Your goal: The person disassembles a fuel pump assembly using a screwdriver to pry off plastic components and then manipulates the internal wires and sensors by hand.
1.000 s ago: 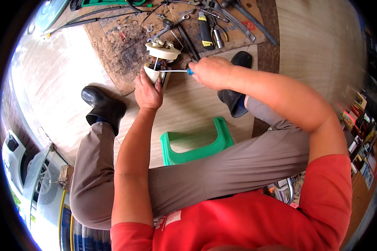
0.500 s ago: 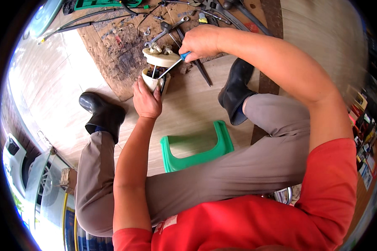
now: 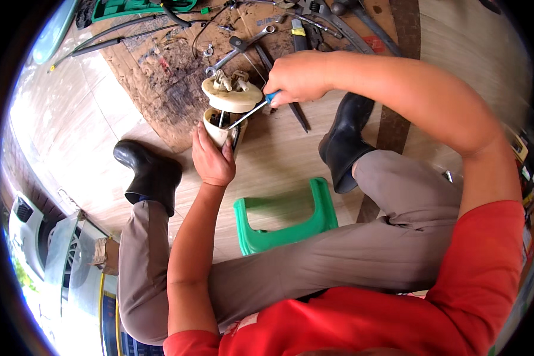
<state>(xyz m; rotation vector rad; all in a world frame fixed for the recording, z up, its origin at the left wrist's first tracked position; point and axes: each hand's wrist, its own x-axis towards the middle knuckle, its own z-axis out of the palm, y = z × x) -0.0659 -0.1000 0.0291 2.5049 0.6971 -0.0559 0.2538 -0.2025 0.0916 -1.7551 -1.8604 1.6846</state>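
Note:
My left hand (image 3: pixel 212 161) is wrapped round the off-white plastic cup (image 3: pixel 218 133) of what looks like a fuel pump module. Above the cup sits its round cream cap (image 3: pixel 231 101), with dirty fittings on top; a thin metal rod joins the two across a gap. In my right hand (image 3: pixel 299 76) is a screwdriver (image 3: pixel 248 114) with a blue handle, its fingers closed round the grip. The shaft slants down to the left, and its end meets the cup's rim near my left fingers. Where exactly the tip rests is hard to make out.
Stained cardboard (image 3: pixel 166 89) lies beyond the module, bearing a combination wrench (image 3: pixel 225 61), a hammer (image 3: pixel 371 26), an adjustable wrench (image 3: pixel 341 26) and black cables (image 3: pixel 130 37). A green tool case (image 3: pixel 142 7) is at the far edge. Near my legs stands a green plastic stool (image 3: pixel 285 237).
The whole view has shifted a little, so things sit slightly lower and further right. Both hands keep their holds, with the screwdriver still against the cup.

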